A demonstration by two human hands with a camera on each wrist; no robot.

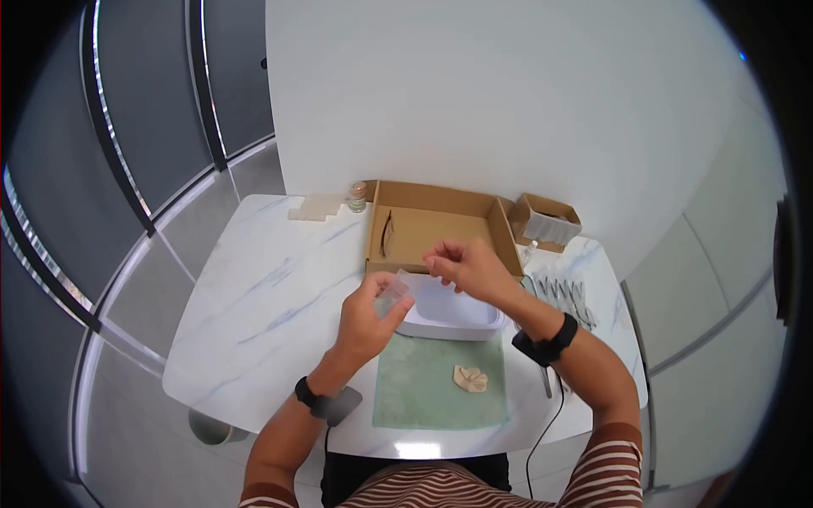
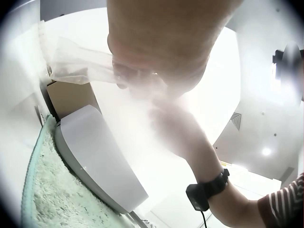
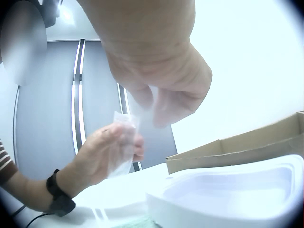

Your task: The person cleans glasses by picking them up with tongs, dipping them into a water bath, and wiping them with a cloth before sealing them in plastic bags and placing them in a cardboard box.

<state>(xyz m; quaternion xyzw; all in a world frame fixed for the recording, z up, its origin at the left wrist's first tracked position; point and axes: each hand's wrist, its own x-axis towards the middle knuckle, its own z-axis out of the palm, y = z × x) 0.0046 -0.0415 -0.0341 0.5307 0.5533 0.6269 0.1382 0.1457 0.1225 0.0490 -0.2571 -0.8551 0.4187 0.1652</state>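
My left hand (image 1: 364,322) holds a small clear plastic bag (image 3: 124,145) upright between thumb and fingers, at the left end of a white basin (image 1: 449,333). Just right of the bag and above the basin is my right hand (image 1: 470,269), its fingers bent and the thumb close to them. Whether a small thing sits between those fingertips I cannot tell. Below the basin a green towel (image 1: 415,398) lies flat, with a crumpled beige cloth (image 1: 470,378) on it. In the left wrist view the bag (image 2: 78,61) sticks out sideways from the fingers.
An open cardboard box (image 1: 440,193) stands behind the basin, with a thin dark item (image 1: 387,234) inside. A small jar (image 1: 357,197) and translucent sheets (image 1: 318,207) lie back left. At right are a smaller carton (image 1: 550,207), a little bottle (image 1: 528,251) and several metal tools (image 1: 567,292).
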